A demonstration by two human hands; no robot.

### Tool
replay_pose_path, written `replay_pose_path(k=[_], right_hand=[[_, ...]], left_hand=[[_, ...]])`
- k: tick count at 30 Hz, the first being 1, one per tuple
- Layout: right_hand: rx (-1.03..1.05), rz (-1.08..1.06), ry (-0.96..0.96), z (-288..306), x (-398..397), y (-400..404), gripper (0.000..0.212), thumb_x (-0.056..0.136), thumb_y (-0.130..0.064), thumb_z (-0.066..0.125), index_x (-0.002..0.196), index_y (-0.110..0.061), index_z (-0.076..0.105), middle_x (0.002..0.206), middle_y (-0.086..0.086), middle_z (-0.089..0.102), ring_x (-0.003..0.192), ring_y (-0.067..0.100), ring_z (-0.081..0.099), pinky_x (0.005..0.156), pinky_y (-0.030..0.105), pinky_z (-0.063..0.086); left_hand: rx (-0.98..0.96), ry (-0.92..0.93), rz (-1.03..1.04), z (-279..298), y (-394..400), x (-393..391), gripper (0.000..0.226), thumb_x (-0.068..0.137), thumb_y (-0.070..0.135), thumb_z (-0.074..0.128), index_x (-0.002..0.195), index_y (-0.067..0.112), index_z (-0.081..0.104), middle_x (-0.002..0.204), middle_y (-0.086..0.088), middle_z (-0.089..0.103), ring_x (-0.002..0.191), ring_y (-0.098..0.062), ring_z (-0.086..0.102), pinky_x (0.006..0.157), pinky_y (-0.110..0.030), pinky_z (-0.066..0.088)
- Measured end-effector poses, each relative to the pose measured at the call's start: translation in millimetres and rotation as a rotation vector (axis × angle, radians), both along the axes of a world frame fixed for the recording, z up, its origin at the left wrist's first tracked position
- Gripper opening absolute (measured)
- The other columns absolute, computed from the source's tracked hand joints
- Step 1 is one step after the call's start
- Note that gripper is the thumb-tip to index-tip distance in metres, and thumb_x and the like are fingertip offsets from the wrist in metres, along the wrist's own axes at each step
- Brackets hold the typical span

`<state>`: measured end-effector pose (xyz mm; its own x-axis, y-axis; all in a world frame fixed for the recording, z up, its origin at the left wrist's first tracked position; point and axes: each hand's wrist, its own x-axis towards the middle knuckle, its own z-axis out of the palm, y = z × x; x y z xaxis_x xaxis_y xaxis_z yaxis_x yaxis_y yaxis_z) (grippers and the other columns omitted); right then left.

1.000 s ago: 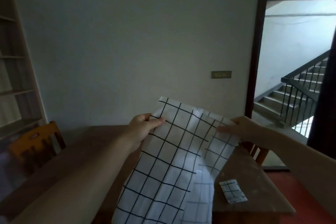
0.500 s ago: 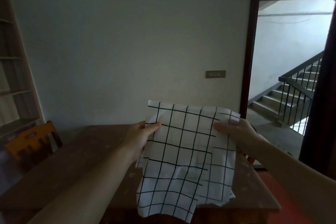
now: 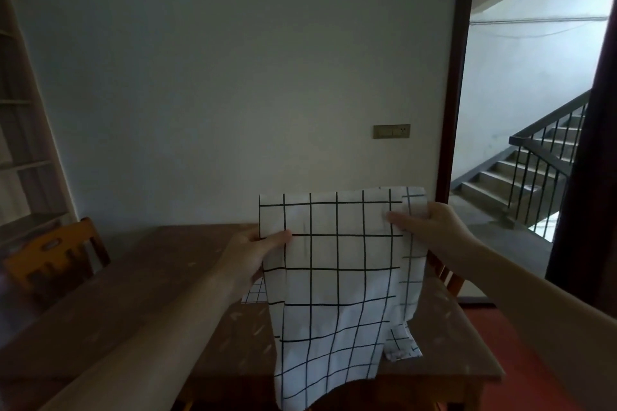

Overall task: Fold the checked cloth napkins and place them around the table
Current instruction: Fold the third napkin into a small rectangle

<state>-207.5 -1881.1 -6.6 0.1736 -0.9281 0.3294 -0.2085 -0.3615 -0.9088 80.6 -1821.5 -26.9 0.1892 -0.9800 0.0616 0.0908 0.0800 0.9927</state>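
A wooden chair (image 3: pixel 50 252) with an orange back stands at the left end of the table, its seat hidden. Behind it, at the left edge, a tall shelf unit (image 3: pixel 23 143) leans into view with pale boards. The plain wall (image 3: pixel 217 60) fills the middle, and a small switch plate (image 3: pixel 391 131) sits on it near the doorway. The dark door frame (image 3: pixel 450 110) opens onto a bright landing, where a concrete staircase (image 3: pixel 521 177) climbs to the right behind a black metal railing (image 3: pixel 541 157). Red floor (image 3: pixel 494 320) shows at the lower right.
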Motion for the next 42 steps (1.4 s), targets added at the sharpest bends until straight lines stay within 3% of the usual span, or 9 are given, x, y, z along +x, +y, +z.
replay_pose_path(k=[3, 5, 13, 16, 21, 26, 33, 38, 42], right_hand=[[-0.033, -0.012, -0.016, 1, 1, 3, 0.019, 0.081, -0.023, 0.076, 0.066, -0.013, 0.068, 0.053, -0.008, 0.066, 0.053, 0.005, 0.063, 0.053, 0.017, 0.049], [-0.028, 0.0, -0.005, 2, 0, 2, 0.025, 0.084, -0.023, 0.073, 0.062, -0.015, 0.065, 0.047, -0.01, 0.062, 0.047, 0.002, 0.058, 0.05, 0.016, 0.046], [0.031, 0.064, 0.032, 9, -2, 6, 0.026, 0.093, -0.027, 0.063, 0.082, -0.005, 0.071, 0.074, 0.007, 0.072, 0.071, 0.022, 0.069, 0.075, 0.038, 0.057], [-0.023, 0.031, 0.043, 10, -2, 8, 0.031, 0.09, -0.031, 0.066, 0.074, -0.004, 0.067, 0.07, 0.014, 0.06, 0.065, 0.028, 0.056, 0.068, 0.04, 0.049], [0.016, 0.055, -0.004, 14, -3, 13, 0.025, 0.091, -0.026, 0.064, 0.07, -0.014, 0.071, 0.077, 0.016, 0.057, 0.072, 0.028, 0.052, 0.072, 0.04, 0.047], [0.061, 0.062, 0.0, 17, -7, 15, 0.023, 0.089, -0.033, 0.066, 0.081, -0.014, 0.075, 0.09, 0.021, 0.06, 0.082, 0.032, 0.055, 0.089, 0.059, 0.05], [0.07, 0.055, -0.041, 19, -8, 19, 0.026, 0.087, -0.034, 0.067, 0.078, -0.01, 0.075, 0.088, 0.033, 0.062, 0.081, 0.033, 0.059, 0.085, 0.052, 0.052], [0.076, 0.047, -0.045, 15, -11, 17, 0.026, 0.087, -0.033, 0.067, 0.084, -0.009, 0.075, 0.094, 0.035, 0.061, 0.082, 0.033, 0.057, 0.089, 0.056, 0.05], [0.066, 0.044, -0.022, 12, -13, 19, 0.027, 0.085, -0.036, 0.068, 0.086, -0.01, 0.076, 0.103, 0.041, 0.058, 0.082, 0.033, 0.057, 0.09, 0.056, 0.05]], left_hand=[[-0.019, -0.014, 0.021, 1, 2, -4, 0.019, 0.082, 0.017, 0.075, 0.1, 0.013, 0.072, 0.093, -0.002, 0.078, 0.087, -0.019, 0.073, 0.071, -0.034, 0.055], [-0.028, -0.019, 0.016, 2, 3, -5, 0.021, 0.081, 0.016, 0.076, 0.101, 0.013, 0.071, 0.092, -0.002, 0.078, 0.085, -0.018, 0.074, 0.069, -0.032, 0.055], [0.003, 0.006, -0.08, 6, 6, -6, 0.02, 0.088, 0.016, 0.067, 0.105, 0.007, 0.073, 0.102, -0.011, 0.076, 0.092, -0.023, 0.074, 0.073, -0.034, 0.057], [-0.019, -0.016, -0.019, 6, 5, -6, 0.017, 0.084, 0.016, 0.072, 0.099, 0.009, 0.074, 0.099, -0.01, 0.077, 0.093, -0.026, 0.073, 0.083, -0.041, 0.057], [-0.027, -0.003, 0.012, 7, 6, -8, 0.019, 0.083, 0.014, 0.074, 0.1, 0.007, 0.073, 0.096, -0.01, 0.077, 0.089, -0.026, 0.074, 0.074, -0.037, 0.057], [-0.023, -0.004, -0.002, 8, 8, -9, 0.02, 0.081, 0.015, 0.074, 0.101, 0.009, 0.073, 0.097, -0.009, 0.077, 0.091, -0.025, 0.074, 0.073, -0.037, 0.056], [0.001, -0.008, 0.008, 8, 14, -10, 0.026, 0.079, 0.023, 0.075, 0.103, 0.011, 0.074, 0.1, -0.005, 0.077, 0.102, -0.025, 0.069, 0.095, -0.045, 0.05], [-0.025, -0.02, -0.02, 9, 20, -11, 0.026, 0.088, 0.027, 0.067, 0.104, 0.007, 0.072, 0.094, -0.006, 0.078, 0.085, -0.018, 0.074, 0.071, -0.032, 0.053], [-0.042, -0.035, -0.019, 8, 24, -12, 0.021, 0.09, 0.029, 0.065, 0.098, 0.012, 0.072, 0.083, 0.002, 0.078, 0.084, -0.013, 0.072, 0.068, -0.028, 0.048]])
